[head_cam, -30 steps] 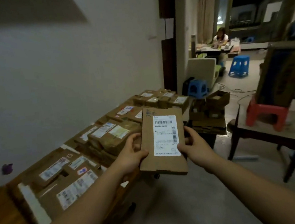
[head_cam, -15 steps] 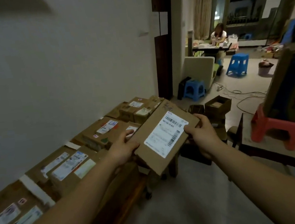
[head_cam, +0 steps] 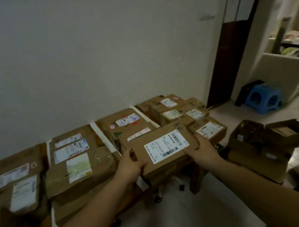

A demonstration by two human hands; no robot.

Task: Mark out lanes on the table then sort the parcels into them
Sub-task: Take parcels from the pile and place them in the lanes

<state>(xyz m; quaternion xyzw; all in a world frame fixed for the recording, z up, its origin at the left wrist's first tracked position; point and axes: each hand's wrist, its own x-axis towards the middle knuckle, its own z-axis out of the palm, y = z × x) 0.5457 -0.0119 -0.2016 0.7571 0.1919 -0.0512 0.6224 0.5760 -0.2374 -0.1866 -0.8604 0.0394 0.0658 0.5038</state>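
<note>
A flat brown cardboard parcel (head_cam: 164,147) with a white barcode label lies almost level over the near edge of the table, on top of other boxes. My left hand (head_cam: 131,163) grips its left end and my right hand (head_cam: 198,149) grips its right end. White tape strips (head_cam: 102,137) run front to back across the table and split it into lanes. Several labelled brown parcels fill the lanes: a bulging one (head_cam: 80,168) to the left, a wide one (head_cam: 125,123) behind, smaller ones (head_cam: 210,129) to the right.
A white wall stands behind the table. Open cardboard boxes (head_cam: 267,137) sit on the floor at the right. A blue plastic stool (head_cam: 262,98) and a pale leaning board (head_cam: 280,74) are further back by a dark door frame (head_cam: 230,48). Pale floor lies below my arms.
Both hands carried the parcel from upright in front of me, down and toward the table, turning it flat onto the stacked boxes. My view swung left toward the wall.
</note>
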